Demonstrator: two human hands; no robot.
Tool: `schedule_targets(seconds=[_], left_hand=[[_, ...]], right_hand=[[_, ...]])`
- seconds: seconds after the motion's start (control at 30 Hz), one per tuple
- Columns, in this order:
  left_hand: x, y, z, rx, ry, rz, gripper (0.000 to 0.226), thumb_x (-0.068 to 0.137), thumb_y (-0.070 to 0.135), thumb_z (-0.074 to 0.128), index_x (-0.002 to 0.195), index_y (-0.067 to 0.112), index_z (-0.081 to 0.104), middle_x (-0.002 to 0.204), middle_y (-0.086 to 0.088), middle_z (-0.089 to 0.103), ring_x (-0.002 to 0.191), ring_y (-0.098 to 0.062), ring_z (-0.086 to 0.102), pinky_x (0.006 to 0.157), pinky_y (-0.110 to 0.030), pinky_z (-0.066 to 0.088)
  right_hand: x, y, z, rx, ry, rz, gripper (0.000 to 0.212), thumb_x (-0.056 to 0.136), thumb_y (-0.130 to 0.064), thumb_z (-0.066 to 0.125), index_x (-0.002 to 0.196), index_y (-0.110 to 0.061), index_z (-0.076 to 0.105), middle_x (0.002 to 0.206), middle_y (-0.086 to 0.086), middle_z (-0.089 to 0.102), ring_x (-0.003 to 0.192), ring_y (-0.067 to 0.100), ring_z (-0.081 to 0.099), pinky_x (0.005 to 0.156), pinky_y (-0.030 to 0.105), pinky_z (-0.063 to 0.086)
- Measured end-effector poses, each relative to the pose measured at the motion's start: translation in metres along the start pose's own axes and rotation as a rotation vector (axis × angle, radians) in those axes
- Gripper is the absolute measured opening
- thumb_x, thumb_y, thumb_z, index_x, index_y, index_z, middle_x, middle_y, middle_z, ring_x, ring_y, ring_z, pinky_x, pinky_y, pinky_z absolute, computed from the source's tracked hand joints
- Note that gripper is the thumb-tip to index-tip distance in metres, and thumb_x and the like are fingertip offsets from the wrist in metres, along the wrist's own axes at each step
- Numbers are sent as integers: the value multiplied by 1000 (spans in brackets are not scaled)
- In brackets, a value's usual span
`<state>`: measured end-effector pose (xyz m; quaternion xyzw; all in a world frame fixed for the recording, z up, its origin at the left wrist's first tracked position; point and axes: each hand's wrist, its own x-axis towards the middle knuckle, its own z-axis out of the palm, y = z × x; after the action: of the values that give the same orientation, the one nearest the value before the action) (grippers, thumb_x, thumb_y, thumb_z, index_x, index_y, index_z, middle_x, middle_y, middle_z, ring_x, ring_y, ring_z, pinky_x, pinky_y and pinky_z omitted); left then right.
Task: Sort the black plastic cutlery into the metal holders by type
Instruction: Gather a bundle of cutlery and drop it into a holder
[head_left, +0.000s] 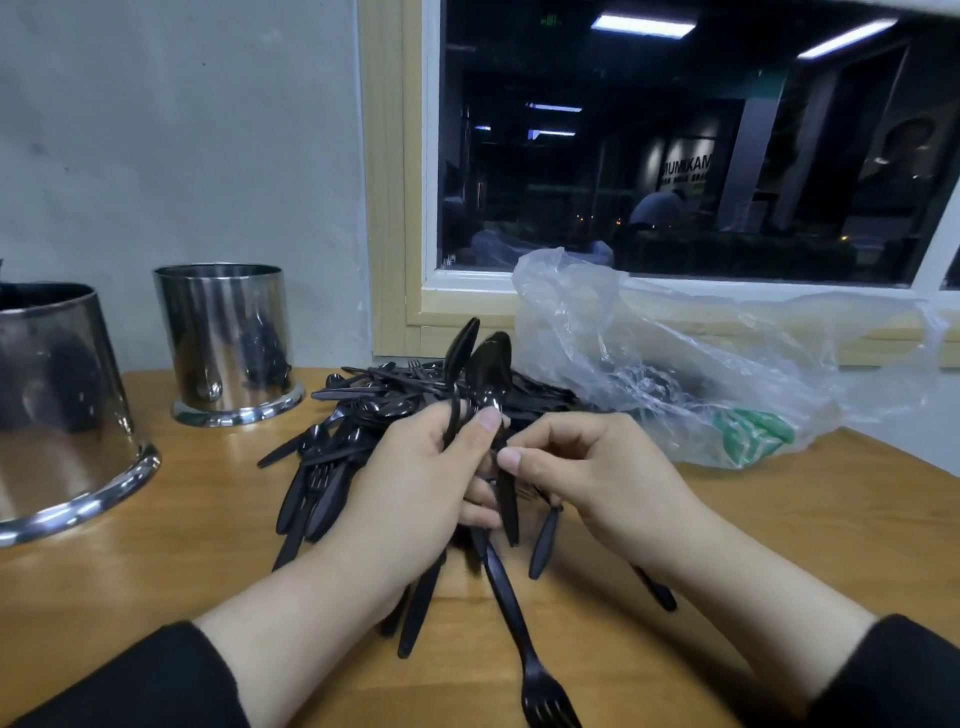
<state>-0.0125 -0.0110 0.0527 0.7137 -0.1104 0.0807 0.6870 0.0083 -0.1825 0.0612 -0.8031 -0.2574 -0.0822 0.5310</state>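
head | left hand (415, 483) grips glossy spoons (480, 369) (oval bowls up) | right hand (587, 467) pinches

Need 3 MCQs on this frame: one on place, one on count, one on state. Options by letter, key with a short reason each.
1. Where does the clear plastic bag lie?
A. right of the cutlery pile, under the window
B. inside a metal holder
C. on the person's lap

2. How many metal holders show on the table?
A. one
B. two
C. four

3. What is the left hand doing?
A. lying flat on the table
B. holding spoons upright, bowls up
C. reaching into a holder

Key:
1 A: the bag sits right of the pile, below the window sill.
2 B: a near holder at the left edge and a far holder by the wall.
3 B: its fingers wrap the spoons, whose bowls stand above the hand; the right hand pinches a handle beside it.
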Motion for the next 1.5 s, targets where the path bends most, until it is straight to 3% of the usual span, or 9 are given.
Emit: schedule_targets(seconds=[0.1,0.17,0.3,0.43,0.6,0.9,1.13,1.27,1.5], left_hand=[[-2,-1,3,-30,-41,-17,24,105,33,53,99,15,69,77,-10,74,69,-31,74,67,-43,64],[-2,-2,4,-75,-58,-35,26,106,33,51,97,13,66,66,-5,60,51,-25,60,50,-35,54],[-1,-2,3,-81,-11,-73,26,106,39,50,99,18,63,61,4,40,45,-10,27,40,-22,22],[0,-3,-1,-46,39,-53,25,100,41,60,88,19,62,58,7,37,46,-9,27,40,-21,24],[-2,-1,-3,10,26,-9,31,101,37,61,83,13,51,71,-10,38,45,-14,28,38,-20,24],[-3,0,-4,57,16,-41,33,97,39,66,74,22,51,54,6,33,42,-9,25,39,-18,25],[-3,3,-6,40,41,-77,38,98,33,66,70,20,44,65,-3,34,46,-12,24,43,-23,23],[-4,4,-6,54,28,-99,42,99,39,62,69,17,43,61,-2,38,44,-12,26,45,-24,23],[-6,4,-5,118,-87,-91,43,101,45,57,87,9,75,67,-4,64,43,-10,36,42,-22,31]], right_hand=[[-3,-7,-2,-60,-63,-17,12,92,-16,71,86,-9,78,71,-6,71,66,-3,60,67,11,44],[-3,-12,-10,-153,-73,-32,15,95,-23,68,86,-17,78,71,-9,70,68,-3,60,68,14,45],[3,-7,-44,-302,189,17,36,98,-42,59,65,-33,70,56,-3,56,51,10,50,56,35,45],[6,13,-69,-625,75,212,46,94,-52,60,72,-12,68,57,3,61,46,10,50,52,30,45],[7,27,-70,-783,-145,407,38,86,-58,68,80,-20,69,68,0,71,56,11,63,59,30,52],[9,33,-58,-901,-210,504,34,81,-51,77,76,-18,70,66,-2,65,58,12,59,57,26,44],[7,28,-61,-783,-202,533,26,82,-36,73,70,-15,66,54,-2,56,49,16,50,53,24,41],[2,20,-68,-444,-133,531,23,87,-18,68,67,-12,58,52,2,41,48,18,33,47,24,30],[1,8,-53,110,-65,316,18,96,-9,60,81,-2,54,59,13,43,48,16,41,47,23,33]])
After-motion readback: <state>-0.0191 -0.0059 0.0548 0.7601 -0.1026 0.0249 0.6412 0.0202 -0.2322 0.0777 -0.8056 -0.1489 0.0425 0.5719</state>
